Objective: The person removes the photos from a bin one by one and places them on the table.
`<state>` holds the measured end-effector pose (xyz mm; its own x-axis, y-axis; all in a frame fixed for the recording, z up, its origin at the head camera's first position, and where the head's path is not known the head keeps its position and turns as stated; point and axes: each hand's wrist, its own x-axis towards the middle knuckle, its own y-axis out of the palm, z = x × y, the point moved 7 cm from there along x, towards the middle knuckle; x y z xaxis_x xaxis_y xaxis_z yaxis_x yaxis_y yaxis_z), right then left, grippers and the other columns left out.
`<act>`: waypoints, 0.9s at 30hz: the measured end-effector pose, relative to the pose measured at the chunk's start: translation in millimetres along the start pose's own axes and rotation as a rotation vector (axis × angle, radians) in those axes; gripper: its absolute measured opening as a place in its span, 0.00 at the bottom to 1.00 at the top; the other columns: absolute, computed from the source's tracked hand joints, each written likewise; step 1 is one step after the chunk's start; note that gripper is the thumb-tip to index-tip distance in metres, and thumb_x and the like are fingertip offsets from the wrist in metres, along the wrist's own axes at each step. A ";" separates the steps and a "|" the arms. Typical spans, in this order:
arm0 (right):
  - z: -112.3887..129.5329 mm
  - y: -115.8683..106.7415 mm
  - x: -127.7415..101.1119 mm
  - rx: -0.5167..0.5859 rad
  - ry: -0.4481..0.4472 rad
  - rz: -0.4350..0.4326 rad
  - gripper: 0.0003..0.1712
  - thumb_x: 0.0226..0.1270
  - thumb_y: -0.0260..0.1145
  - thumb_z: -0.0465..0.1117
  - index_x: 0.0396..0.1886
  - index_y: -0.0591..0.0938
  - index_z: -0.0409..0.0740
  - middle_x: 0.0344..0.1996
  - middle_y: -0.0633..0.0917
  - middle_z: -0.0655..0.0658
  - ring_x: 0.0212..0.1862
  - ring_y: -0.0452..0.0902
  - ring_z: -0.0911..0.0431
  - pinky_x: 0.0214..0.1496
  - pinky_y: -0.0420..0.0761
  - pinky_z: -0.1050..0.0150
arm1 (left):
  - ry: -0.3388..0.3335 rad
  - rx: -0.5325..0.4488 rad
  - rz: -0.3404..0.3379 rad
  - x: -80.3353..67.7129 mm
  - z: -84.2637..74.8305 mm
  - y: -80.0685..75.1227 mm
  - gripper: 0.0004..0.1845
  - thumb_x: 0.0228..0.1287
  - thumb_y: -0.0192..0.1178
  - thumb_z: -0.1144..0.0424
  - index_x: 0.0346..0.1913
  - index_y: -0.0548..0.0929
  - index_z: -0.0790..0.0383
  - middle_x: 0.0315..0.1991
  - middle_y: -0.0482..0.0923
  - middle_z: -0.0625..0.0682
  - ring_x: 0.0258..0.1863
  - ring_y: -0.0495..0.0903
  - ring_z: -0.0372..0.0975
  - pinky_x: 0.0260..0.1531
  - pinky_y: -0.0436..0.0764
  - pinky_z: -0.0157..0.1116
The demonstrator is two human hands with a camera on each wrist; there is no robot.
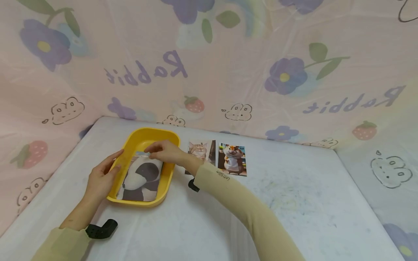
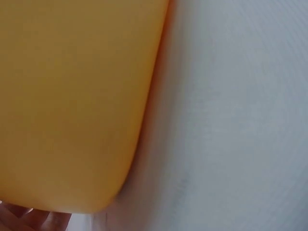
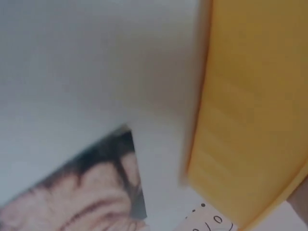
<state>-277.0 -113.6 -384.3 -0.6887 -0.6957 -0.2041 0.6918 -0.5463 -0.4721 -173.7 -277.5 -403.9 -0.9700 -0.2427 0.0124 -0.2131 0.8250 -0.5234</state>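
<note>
Yellow tray [image 1: 169, 177]: landmark, on the white-covered bench [image 1: 294, 224].
Panda picture [image 1: 143, 177]: lying inside the tray.
Left hand [image 1: 102, 177]: closed on the tray's left side, gripping its rim.
Right hand [image 1: 167, 152]: inside the tray, fingers bent at the panda picture's far edge; whether they pinch it, I cannot tell.
Cat picture [image 1: 197, 150]: just right of the tray, partly behind the right forearm.
Hamster picture [image 1: 233, 159]: farther right of the tray.

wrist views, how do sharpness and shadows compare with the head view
Head view: sharpest, fairly evenly lit, panda picture readable; left wrist: dim and soft, an orange-tinged shadow along the yellow tray; right wrist: also dim, the cat picture blurred, greyish shade beside the tray.
</note>
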 end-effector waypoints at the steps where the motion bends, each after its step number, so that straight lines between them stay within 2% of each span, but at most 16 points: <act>1: -0.1 0.6 0.0 -0.014 0.012 0.021 0.18 0.68 0.60 0.38 0.57 0.81 0.42 0.56 0.82 0.43 0.50 0.75 0.59 0.53 0.73 0.73 | 0.002 0.000 0.000 0.1 0.1 0.1 0.25 0.75 0.44 0.59 0.72 0.63 0.51 0.69 0.63 0.65 0.64 0.67 0.58 0.53 0.76 0.27; 3: -0.2 1.5 -0.2 -0.042 0.030 0.057 0.19 0.68 0.60 0.39 0.58 0.80 0.42 0.57 0.81 0.44 0.54 0.74 0.57 0.56 0.74 0.71 | 0.003 -0.003 0.001 0.5 0.4 0.9 0.25 0.75 0.44 0.59 0.72 0.63 0.51 0.69 0.63 0.65 0.64 0.67 0.58 0.58 0.76 0.39; 5: -0.4 1.9 -0.6 -0.069 0.050 0.081 0.19 0.69 0.60 0.40 0.58 0.80 0.44 0.59 0.79 0.44 0.58 0.74 0.55 0.58 0.74 0.69 | 0.000 0.000 0.001 0.9 0.7 1.6 0.25 0.76 0.44 0.59 0.72 0.63 0.51 0.69 0.63 0.66 0.65 0.67 0.59 0.59 0.71 0.52; 6: -0.2 2.2 -0.8 -0.081 0.057 0.091 0.20 0.69 0.59 0.40 0.59 0.79 0.44 0.60 0.78 0.43 0.60 0.73 0.54 0.60 0.74 0.68 | -0.002 -0.004 0.002 1.0 0.8 1.9 0.25 0.76 0.44 0.59 0.73 0.62 0.51 0.69 0.62 0.66 0.65 0.67 0.59 0.59 0.70 0.55; 10: -0.6 2.5 -0.7 -0.108 0.094 0.102 0.20 0.69 0.60 0.41 0.60 0.79 0.46 0.62 0.76 0.43 0.64 0.70 0.53 0.62 0.73 0.65 | -0.016 -0.013 0.002 0.5 0.6 2.1 0.24 0.76 0.43 0.59 0.73 0.62 0.52 0.70 0.62 0.66 0.65 0.66 0.59 0.59 0.68 0.57; 17: -1.3 2.6 -1.5 -0.133 0.113 0.094 0.20 0.69 0.60 0.41 0.59 0.79 0.47 0.61 0.77 0.43 0.62 0.72 0.52 0.60 0.74 0.65 | -0.037 -0.038 0.006 0.1 -0.2 3.8 0.24 0.76 0.43 0.59 0.73 0.62 0.51 0.71 0.60 0.65 0.66 0.65 0.59 0.60 0.68 0.56; 22: 0.1 3.2 -1.6 -0.143 0.090 0.080 0.19 0.70 0.59 0.41 0.59 0.80 0.46 0.60 0.78 0.43 0.61 0.72 0.52 0.60 0.75 0.65 | -0.053 -0.040 0.003 -0.8 0.3 3.6 0.24 0.76 0.43 0.59 0.73 0.62 0.51 0.71 0.60 0.64 0.66 0.65 0.60 0.60 0.68 0.56; 27: 1.5 3.7 -1.7 -0.112 0.047 0.054 0.19 0.68 0.61 0.41 0.58 0.81 0.47 0.57 0.81 0.46 0.55 0.75 0.56 0.53 0.76 0.70 | -0.057 -0.042 0.001 -0.9 1.1 3.0 0.24 0.76 0.43 0.59 0.73 0.62 0.51 0.71 0.60 0.64 0.66 0.65 0.59 0.61 0.68 0.56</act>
<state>-273.0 -115.1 -384.4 -0.6625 -0.6985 -0.2705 0.7013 -0.4515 -0.5517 -173.4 -275.4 -406.4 -0.9624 -0.2691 -0.0372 -0.2178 0.8460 -0.4867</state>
